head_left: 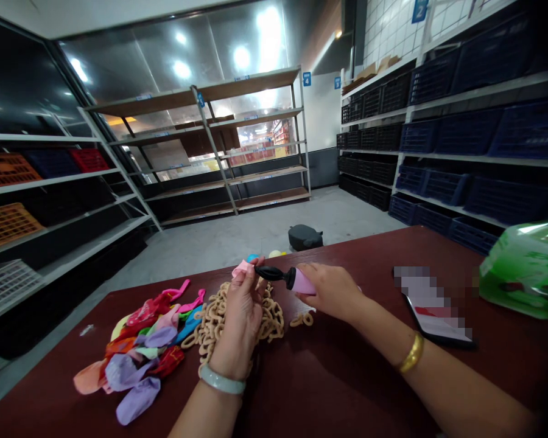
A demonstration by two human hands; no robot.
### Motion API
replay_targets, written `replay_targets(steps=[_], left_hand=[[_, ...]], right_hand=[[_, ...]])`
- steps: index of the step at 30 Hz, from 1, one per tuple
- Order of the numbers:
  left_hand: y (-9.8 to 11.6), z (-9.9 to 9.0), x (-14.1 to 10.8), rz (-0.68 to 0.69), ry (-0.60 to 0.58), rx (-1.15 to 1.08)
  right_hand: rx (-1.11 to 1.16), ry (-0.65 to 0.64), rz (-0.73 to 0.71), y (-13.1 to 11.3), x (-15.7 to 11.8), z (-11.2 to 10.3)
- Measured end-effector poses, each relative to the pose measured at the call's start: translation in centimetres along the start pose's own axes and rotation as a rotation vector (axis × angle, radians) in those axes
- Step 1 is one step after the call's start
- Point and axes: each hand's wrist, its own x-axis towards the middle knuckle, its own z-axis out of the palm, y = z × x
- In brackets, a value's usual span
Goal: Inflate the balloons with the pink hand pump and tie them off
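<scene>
My left hand (246, 304) pinches a small pink balloon (243, 268) at the black nozzle of a hand pump. My right hand (331, 291) is closed round the pink body of the pump (304, 282), which lies roughly level between the hands. Beneath and around my left hand is a heap of tan rings (212, 322); a few more rings (302, 320) sit to its right. Left of the heap lies a pile of limp coloured balloons (132, 368), in red, purple, orange, blue and green.
A phone (432, 304) lies on the dark red table (338, 389), with a green liquid bottle (525, 267) at the right edge. On the floor beyond is a dark grey object (305, 237). Racks with crates (452, 131) stand around.
</scene>
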Motion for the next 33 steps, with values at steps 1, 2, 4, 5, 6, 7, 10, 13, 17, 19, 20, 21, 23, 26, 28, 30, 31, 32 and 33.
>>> replay_targets(steps=[1, 2, 4, 5, 6, 7, 10, 13, 17, 19, 20, 21, 23, 26, 28, 30, 31, 32, 33], left_hand=[[-0.1, 0.1, -0.1, -0.008, -0.005, 0.012], [-0.3, 0.1, -0.3, -0.016, -0.012, 0.02], [-0.6, 0.3, -0.6, -0.037, -0.021, 0.031], [-0.7, 0.4, -0.7, -0.048, -0.021, 0.042], [-0.8, 0.4, -0.8, -0.051, -0.021, 0.059], [-0.8, 0.4, -0.8, -0.046, -0.022, 0.08], [-0.6, 0.2, -0.6, -0.008, -0.04, 0.134], [-0.4, 0.1, -0.2, 0.021, -0.056, 0.129], [-0.2, 0.1, 0.0, 0.071, -0.08, 0.025], [-0.1, 0.2, -0.1, 0.065, -0.115, -0.036], [0.0, 0.3, -0.1, 0.053, -0.134, -0.061], [0.0, 0.4, -0.2, 0.042, -0.146, -0.083], [0.0, 0.5, -0.3, 0.034, -0.168, -0.126], [0.1, 0.8, -0.6, 0.027, -0.219, -0.188], [0.2, 1.0, -0.7, 0.013, -0.248, -0.209], [0.2, 1.1, -0.8, -0.011, -0.262, -0.214], [0.2, 1.2, -0.9, -0.021, -0.266, -0.214], [0.2, 1.2, -0.9, -0.031, -0.269, -0.213], [0.2, 1.3, -1.0, -0.04, -0.269, -0.211]], right_hand=[[-0.001, 0.003, 0.002, 0.0, 0.0, 0.0], [-0.002, 0.006, 0.003, 0.1, 0.0, 0.0], [-0.003, 0.007, 0.001, 0.2, 0.0, 0.1], [-0.004, 0.005, 0.001, 0.2, 0.0, 0.1], [-0.004, 0.004, 0.002, 0.3, 0.0, 0.2], [-0.002, 0.004, 0.004, 0.3, 0.0, 0.2], [0.028, 0.014, 0.007, 0.3, 0.0, 0.3], [0.078, 0.015, -0.003, 0.1, 0.1, 0.1], [0.122, -0.009, 0.002, -0.3, 0.1, -0.2], [0.129, -0.024, 0.015, -0.4, 0.1, -0.3], [0.13, -0.035, 0.023, -0.5, 0.0, -0.3], [0.129, -0.045, 0.029, -0.6, 0.0, -0.3], [0.131, -0.068, 0.03, -0.7, 0.0, -0.2], [0.139, -0.1, 0.017, -0.9, -0.1, -0.1], [0.149, -0.114, 0.01, -1.0, -0.1, -0.1], [0.163, -0.118, -0.003, -0.9, -0.1, 0.0], [0.171, -0.114, -0.012, -0.9, -0.1, 0.0], [0.181, -0.107, -0.021, -0.8, -0.1, 0.0], [0.19, -0.098, -0.03, -0.8, -0.1, 0.0]])
